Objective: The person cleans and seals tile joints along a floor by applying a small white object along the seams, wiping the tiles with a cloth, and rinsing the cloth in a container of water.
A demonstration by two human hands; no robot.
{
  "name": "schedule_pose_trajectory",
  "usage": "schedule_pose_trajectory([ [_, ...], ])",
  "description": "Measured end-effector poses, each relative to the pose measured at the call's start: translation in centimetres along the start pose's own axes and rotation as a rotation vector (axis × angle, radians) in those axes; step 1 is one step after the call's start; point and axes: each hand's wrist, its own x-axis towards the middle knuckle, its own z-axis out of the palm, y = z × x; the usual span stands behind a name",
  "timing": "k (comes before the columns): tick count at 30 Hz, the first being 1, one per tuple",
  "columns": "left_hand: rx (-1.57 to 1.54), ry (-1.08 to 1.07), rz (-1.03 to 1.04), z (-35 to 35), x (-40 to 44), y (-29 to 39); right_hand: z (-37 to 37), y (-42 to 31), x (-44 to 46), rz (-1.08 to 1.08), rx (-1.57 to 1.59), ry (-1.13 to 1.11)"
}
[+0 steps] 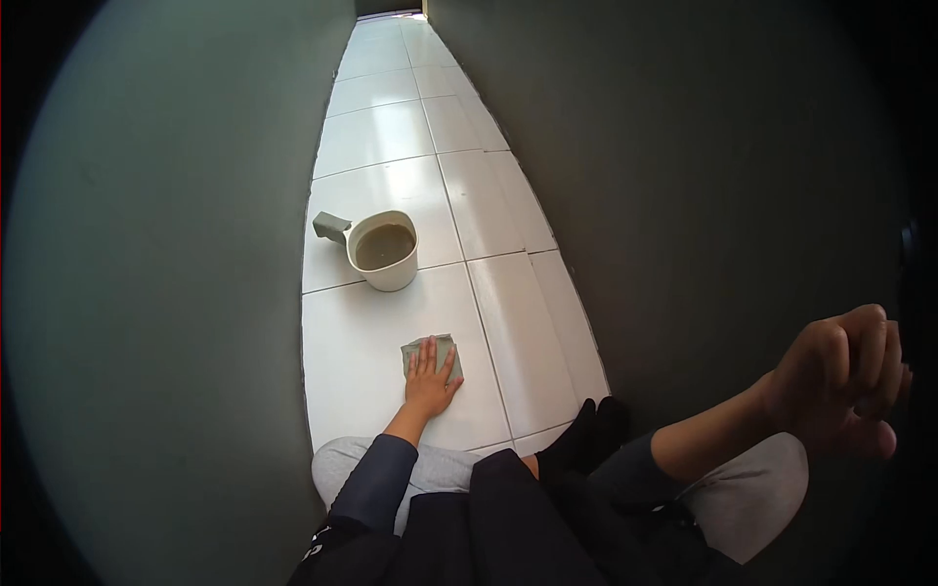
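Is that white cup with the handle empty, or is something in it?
Not empty: the white cup holds murky brownish liquid, its surface showing below the rim. How deep, I cannot tell.

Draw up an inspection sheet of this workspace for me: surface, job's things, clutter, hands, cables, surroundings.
Surface: glossy white floor tiles with dark joints.
Job's things: grey-green square cloth under the left hand; white handled dipper, upright, holding murky brownish liquid; grey piece, perhaps cloth, on its handle.
Clutter: nothing seen.
Hands: left spread flat on the cloth; right hand raised, fingers curled, contents hidden.
Cables: nothing seen.
Surroundings: plain dark grey walls on both sides.
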Motion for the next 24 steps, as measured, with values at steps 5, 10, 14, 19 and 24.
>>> schedule_pose_trajectory([
  [5,0.163,0.046,0.369,-0.7,-0.4,0.7,-2.3,2.1,-1.4,-0.028,0.033,0.137],
  [10,0.074,-0.052,0.923,1.3,1.0,6.2,-6.9,5.2,-3.4,0.001,-0.126,0.122],
  [14,0.025,-0.013,0.942,2.7,6.3,9.6,-10.4,7.7,-5.6,0.042,-0.161,0.2],
  [19,0.046,0.159,0.557,1.0,19.2,9.9,-12.8,9.5,-6.7,0.183,-0.469,0.478],
  [24,0.122,0.193,0.343,-1.4,29.2,6.9,-14.9,10.3,-7.9,0.404,-0.742,0.641],
])
